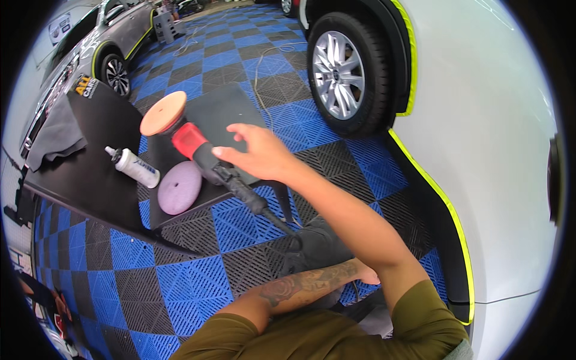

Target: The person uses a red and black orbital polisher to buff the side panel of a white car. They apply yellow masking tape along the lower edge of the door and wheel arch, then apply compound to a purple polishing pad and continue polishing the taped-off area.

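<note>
My right hand (256,153) reaches out with fingers apart, its thumb beside a red and black polisher (191,141); contact is unclear. The polisher has an orange foam pad (164,113) on its head, and its cord runs back towards my legs. A purple foam pad (180,188) and a white bottle (137,168) with a dark cap are by it, over the black stand (234,103). Grey cloth (58,132) drapes over the stand's curved panel at left. My left hand (368,274) lies low near my leg, partly hidden by my right arm; its grip cannot be seen.
A light-coloured car panel (504,180) with yellow-green tape (443,198) along its dark trim stands close on the right, by a wheel (339,74). Another taped car (128,27) is at upper left. A loose cable (257,76) crosses the blue and black floor tiles (193,288).
</note>
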A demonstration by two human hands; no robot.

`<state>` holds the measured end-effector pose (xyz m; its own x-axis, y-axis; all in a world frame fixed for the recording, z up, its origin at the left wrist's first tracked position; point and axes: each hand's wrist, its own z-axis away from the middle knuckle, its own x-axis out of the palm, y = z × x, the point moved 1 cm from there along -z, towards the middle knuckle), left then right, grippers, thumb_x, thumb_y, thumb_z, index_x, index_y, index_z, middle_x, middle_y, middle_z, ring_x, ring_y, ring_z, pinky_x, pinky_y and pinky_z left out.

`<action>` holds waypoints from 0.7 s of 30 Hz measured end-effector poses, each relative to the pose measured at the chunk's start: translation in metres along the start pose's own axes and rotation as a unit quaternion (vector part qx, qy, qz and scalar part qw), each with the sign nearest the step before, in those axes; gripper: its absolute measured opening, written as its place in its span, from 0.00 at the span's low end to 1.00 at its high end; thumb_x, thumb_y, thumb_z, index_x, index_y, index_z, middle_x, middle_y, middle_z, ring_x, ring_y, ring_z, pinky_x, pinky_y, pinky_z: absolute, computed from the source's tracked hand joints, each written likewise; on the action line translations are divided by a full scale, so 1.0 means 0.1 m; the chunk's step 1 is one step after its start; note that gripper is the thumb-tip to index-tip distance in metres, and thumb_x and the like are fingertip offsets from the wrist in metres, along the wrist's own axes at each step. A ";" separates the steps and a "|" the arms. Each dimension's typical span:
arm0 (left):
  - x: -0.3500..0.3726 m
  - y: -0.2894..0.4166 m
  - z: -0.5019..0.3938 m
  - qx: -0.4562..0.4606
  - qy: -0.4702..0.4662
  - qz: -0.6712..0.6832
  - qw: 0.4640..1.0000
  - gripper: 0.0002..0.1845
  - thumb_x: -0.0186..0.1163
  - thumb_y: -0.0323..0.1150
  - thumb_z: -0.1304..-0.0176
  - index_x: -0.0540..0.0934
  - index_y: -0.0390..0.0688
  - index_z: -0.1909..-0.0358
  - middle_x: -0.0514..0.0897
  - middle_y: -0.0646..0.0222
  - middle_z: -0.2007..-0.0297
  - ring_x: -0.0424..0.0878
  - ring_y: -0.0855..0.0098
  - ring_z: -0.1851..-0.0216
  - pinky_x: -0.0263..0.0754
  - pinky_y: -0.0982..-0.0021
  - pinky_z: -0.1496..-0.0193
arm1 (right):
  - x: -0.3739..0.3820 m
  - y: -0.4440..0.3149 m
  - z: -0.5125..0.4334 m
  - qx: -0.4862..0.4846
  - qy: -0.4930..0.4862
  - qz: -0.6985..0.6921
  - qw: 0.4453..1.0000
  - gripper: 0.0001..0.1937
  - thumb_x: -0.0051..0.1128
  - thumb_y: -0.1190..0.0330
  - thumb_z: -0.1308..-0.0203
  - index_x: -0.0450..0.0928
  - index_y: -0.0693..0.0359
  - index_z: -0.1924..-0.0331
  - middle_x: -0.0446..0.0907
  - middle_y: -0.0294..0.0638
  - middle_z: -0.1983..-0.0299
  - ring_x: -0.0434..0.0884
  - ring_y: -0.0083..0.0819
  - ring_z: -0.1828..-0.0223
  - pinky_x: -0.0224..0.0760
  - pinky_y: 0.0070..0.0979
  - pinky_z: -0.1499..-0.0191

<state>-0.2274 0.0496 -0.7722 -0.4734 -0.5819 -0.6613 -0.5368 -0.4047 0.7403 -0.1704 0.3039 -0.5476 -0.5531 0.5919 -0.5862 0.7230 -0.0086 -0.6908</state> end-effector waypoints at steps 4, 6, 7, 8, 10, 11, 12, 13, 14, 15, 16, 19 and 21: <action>-0.14 -0.02 0.07 -0.010 0.028 0.021 0.999 0.19 0.66 0.43 0.44 0.83 0.44 0.53 0.87 0.58 0.58 0.84 0.52 0.54 0.78 0.51 0.53 | 0.69 -0.05 -0.56 0.076 -0.123 0.044 0.988 0.48 0.65 0.38 0.46 0.69 0.76 0.36 0.80 0.61 0.45 0.82 0.53 0.44 0.74 0.41 0.42; -0.16 0.01 0.12 -0.011 0.041 0.030 0.999 0.19 0.66 0.42 0.44 0.83 0.44 0.54 0.87 0.58 0.58 0.84 0.52 0.54 0.78 0.51 0.53 | 0.86 -0.13 -0.78 0.124 -0.202 0.051 0.970 0.50 0.67 0.39 0.49 0.68 0.77 0.36 0.78 0.64 0.43 0.80 0.54 0.42 0.73 0.41 0.39; -0.20 0.02 0.10 -0.007 0.051 0.034 0.998 0.19 0.66 0.42 0.44 0.83 0.44 0.54 0.87 0.58 0.58 0.84 0.52 0.54 0.78 0.51 0.53 | 0.95 -0.16 -0.87 0.136 -0.211 0.096 0.963 0.49 0.68 0.40 0.50 0.69 0.76 0.37 0.78 0.64 0.43 0.81 0.53 0.42 0.73 0.41 0.39; -0.21 0.03 0.09 -0.002 0.060 0.039 0.997 0.18 0.66 0.42 0.44 0.83 0.44 0.54 0.87 0.58 0.58 0.84 0.52 0.54 0.78 0.51 0.52 | 1.06 -0.17 -0.94 0.147 -0.217 0.138 0.955 0.48 0.70 0.41 0.52 0.70 0.75 0.38 0.79 0.63 0.43 0.81 0.53 0.42 0.73 0.41 0.39; -0.27 0.05 0.12 0.006 0.084 0.056 0.995 0.18 0.66 0.41 0.44 0.83 0.44 0.54 0.87 0.58 0.58 0.84 0.52 0.54 0.78 0.51 0.52 | 1.22 -0.10 -1.08 0.147 -0.224 0.161 0.950 0.46 0.73 0.44 0.55 0.72 0.73 0.39 0.80 0.61 0.45 0.82 0.51 0.43 0.74 0.40 0.39; -0.32 0.03 0.17 0.013 0.100 0.066 0.993 0.18 0.66 0.41 0.44 0.83 0.44 0.54 0.87 0.58 0.58 0.84 0.52 0.55 0.78 0.51 0.52 | 1.24 -0.04 -1.16 0.140 -0.226 0.145 0.953 0.45 0.75 0.47 0.57 0.72 0.72 0.40 0.81 0.60 0.45 0.82 0.51 0.43 0.74 0.39 0.40; -0.41 0.04 0.23 0.024 0.120 0.081 0.989 0.18 0.66 0.41 0.44 0.83 0.44 0.54 0.87 0.58 0.58 0.84 0.52 0.55 0.78 0.52 0.52 | 1.26 0.05 -1.22 0.131 -0.226 0.132 0.956 0.44 0.76 0.50 0.59 0.73 0.71 0.40 0.82 0.59 0.46 0.82 0.50 0.44 0.75 0.39 0.41; -0.46 0.10 0.27 0.039 0.146 0.103 0.983 0.17 0.66 0.40 0.44 0.83 0.44 0.54 0.87 0.58 0.58 0.84 0.52 0.55 0.78 0.52 0.52 | 1.26 0.14 -1.22 0.129 -0.212 0.092 0.964 0.44 0.77 0.51 0.61 0.74 0.70 0.40 0.82 0.58 0.46 0.82 0.50 0.44 0.75 0.39 0.41; -0.53 0.18 0.34 0.056 0.168 0.125 0.976 0.17 0.66 0.40 0.44 0.83 0.44 0.54 0.87 0.58 0.58 0.84 0.52 0.55 0.78 0.52 0.52 | 1.26 0.24 -1.24 0.122 -0.196 0.048 0.972 0.44 0.78 0.53 0.63 0.74 0.69 0.40 0.82 0.57 0.46 0.82 0.50 0.43 0.76 0.39 0.41; -0.62 0.27 0.43 0.070 0.194 0.145 0.968 0.17 0.66 0.40 0.44 0.83 0.44 0.55 0.87 0.58 0.58 0.84 0.52 0.55 0.78 0.52 0.52 | 1.28 0.37 -1.22 0.120 -0.180 -0.005 0.976 0.44 0.78 0.55 0.65 0.74 0.68 0.39 0.83 0.56 0.46 0.82 0.49 0.43 0.77 0.38 0.42; -0.68 0.37 0.48 0.085 0.219 0.158 0.959 0.17 0.66 0.40 0.43 0.83 0.44 0.55 0.87 0.58 0.58 0.84 0.52 0.55 0.78 0.52 0.52 | 1.22 0.53 -1.18 0.115 -0.171 -0.136 0.969 0.37 0.77 0.61 0.64 0.79 0.68 0.45 0.85 0.52 0.50 0.85 0.44 0.48 0.77 0.35 0.46; -0.68 0.41 0.83 0.087 0.306 0.101 0.943 0.16 0.66 0.39 0.43 0.83 0.43 0.55 0.87 0.58 0.59 0.84 0.51 0.56 0.78 0.52 0.52 | 0.88 0.48 -1.00 0.148 -0.184 -0.258 0.937 0.34 0.73 0.68 0.56 0.76 0.66 0.39 0.83 0.44 0.49 0.81 0.32 0.48 0.73 0.30 0.42; -0.52 0.32 0.99 0.048 0.326 0.048 0.943 0.10 0.65 0.35 0.40 0.84 0.44 0.58 0.85 0.63 0.65 0.82 0.60 0.64 0.75 0.59 0.57 | 0.51 0.33 -0.79 0.085 -0.143 -0.259 0.952 0.37 0.73 0.71 0.55 0.73 0.67 0.36 0.83 0.44 0.48 0.81 0.32 0.47 0.72 0.30 0.40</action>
<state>-0.2892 0.1371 -0.7263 -0.0102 -0.9355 -0.3533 -0.5887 -0.2800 0.7584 -0.1421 0.3973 -0.5664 -0.9246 0.3080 -0.2241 0.2599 0.0800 -0.9623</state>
